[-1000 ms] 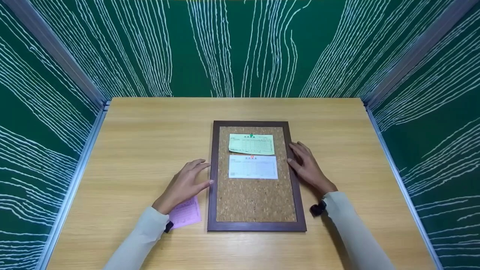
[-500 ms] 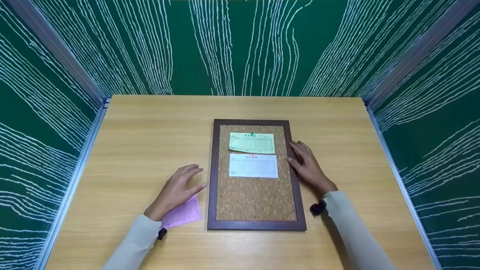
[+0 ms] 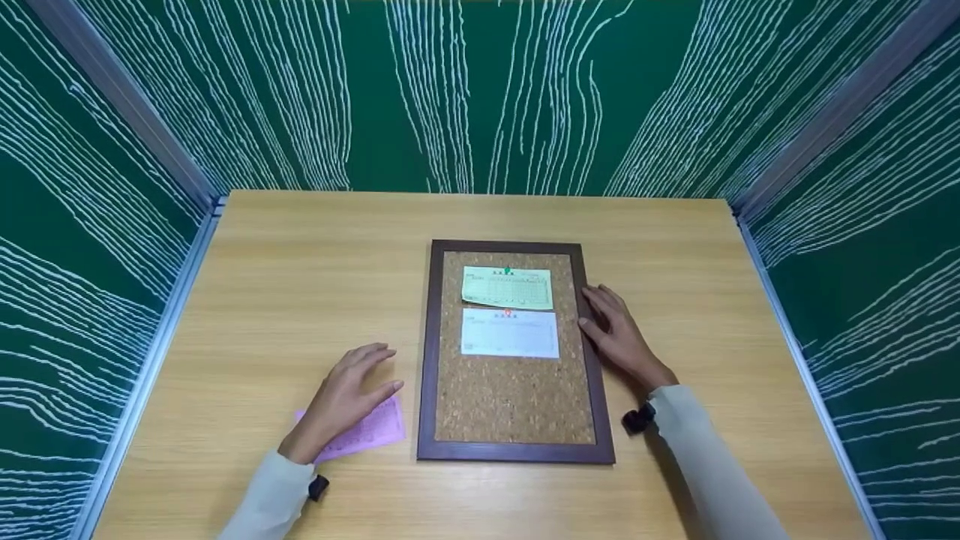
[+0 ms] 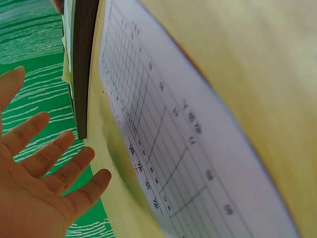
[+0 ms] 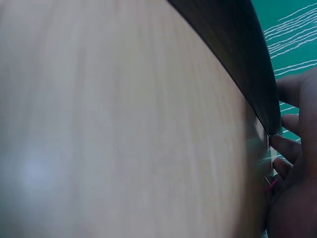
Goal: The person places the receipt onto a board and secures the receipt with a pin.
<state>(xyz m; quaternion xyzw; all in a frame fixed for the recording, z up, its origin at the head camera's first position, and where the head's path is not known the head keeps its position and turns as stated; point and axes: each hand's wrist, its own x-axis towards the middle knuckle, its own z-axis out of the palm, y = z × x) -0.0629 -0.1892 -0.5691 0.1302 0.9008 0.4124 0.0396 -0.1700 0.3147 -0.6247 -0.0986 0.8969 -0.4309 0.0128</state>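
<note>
A cork board [image 3: 517, 405] in a dark brown frame lies on the table. Pinned to it are a green printed slip [image 3: 507, 291] with a green pushpin [image 3: 507, 269] and, below, a white slip [image 3: 510, 337] with a red pushpin [image 3: 508, 312]. My left hand [image 3: 337, 401] hovers left of the board, fingers spread and holding nothing. Partly hidden beneath it is a pink printed slip [image 3: 379, 429], whose grid fills much of the left wrist view. The right hand [image 3: 621, 337] rests its fingertips against the frame's right side; in the right wrist view they touch the dark edge [image 5: 237, 54].
The light wood table [image 3: 300, 270] extends around the board. Green walls [image 3: 532, 97] with white wavy lines enclose it at the back and both sides. A small black device [image 3: 638, 418] sits at the right wrist, another [image 3: 318, 487] at the left.
My left hand has drawn away from the board's left edge, down and left over the pink slip. The right hand stays at the frame's right side.
</note>
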